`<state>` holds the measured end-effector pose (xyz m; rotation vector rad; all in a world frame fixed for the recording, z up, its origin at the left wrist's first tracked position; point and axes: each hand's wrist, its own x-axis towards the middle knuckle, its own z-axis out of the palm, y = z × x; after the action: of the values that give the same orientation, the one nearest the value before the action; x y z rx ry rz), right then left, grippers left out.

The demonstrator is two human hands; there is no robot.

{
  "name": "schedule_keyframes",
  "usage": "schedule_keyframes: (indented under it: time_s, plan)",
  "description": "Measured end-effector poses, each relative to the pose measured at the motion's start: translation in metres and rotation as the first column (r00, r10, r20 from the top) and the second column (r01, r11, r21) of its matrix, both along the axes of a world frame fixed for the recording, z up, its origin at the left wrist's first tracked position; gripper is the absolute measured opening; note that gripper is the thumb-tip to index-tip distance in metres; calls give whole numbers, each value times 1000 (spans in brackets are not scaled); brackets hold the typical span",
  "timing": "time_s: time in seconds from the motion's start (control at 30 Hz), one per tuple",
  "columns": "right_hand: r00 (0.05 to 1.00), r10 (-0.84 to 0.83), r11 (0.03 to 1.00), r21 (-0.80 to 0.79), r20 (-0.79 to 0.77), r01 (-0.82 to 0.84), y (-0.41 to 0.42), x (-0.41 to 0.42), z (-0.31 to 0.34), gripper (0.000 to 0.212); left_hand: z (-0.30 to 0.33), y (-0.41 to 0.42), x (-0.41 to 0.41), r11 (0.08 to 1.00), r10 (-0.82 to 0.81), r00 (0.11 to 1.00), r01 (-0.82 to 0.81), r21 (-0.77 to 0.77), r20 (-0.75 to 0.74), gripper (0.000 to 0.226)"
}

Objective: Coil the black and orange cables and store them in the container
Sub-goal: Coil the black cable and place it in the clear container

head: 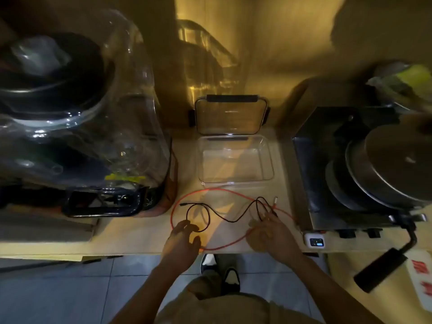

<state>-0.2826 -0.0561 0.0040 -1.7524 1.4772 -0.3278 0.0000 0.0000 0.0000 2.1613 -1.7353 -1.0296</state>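
A thin black cable (pixel 230 219) snakes across the wooden counter, with a loop at its left end. An orange cable (pixel 217 189) lies in a wide ring around it. My left hand (pixel 183 242) rests on the counter, fingers touching the black loop and the orange cable's near side. My right hand (pixel 272 232) pinches the black cable's right end, with the orange cable passing under its fingers. Behind the cables stands a clear rectangular container (pixel 271 170), open and empty. Its lid (pixel 231 98) leans upright against the wall behind it.
Large clear plastic bags of dark cookware (pixel 70 101) crowd the left side. A metal stove with stacked pans (pixel 374 169) stands on the right, a pan handle (pixel 383 265) sticking out past the counter edge. A small white device (pixel 315 240) sits beside my right hand.
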Motion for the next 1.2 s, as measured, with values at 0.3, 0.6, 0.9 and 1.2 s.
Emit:
schedule_keyframes:
  time_s: [0.3, 0.6, 0.9, 1.2]
  plan:
    - [992, -81, 993, 79, -94, 89, -5, 15, 5, 19, -18, -17, 13, 991, 99, 988, -87, 103, -119, 44]
    - [898, -439, 892, -123, -13, 434, -12, 16, 42, 23, -30, -23, 31, 973, 210, 965, -191, 131, -155, 31]
    - [716, -623, 750, -21, 316, 661, -16, 1, 94, 13, -27, -19, 32, 965, 258, 958, -251, 70, -126, 37]
    - [686, -474, 815, -19, 552, 579, -18, 9, 146, 10, -8, -27, 27, 976, 218, 965, -218, 16, -147, 36]
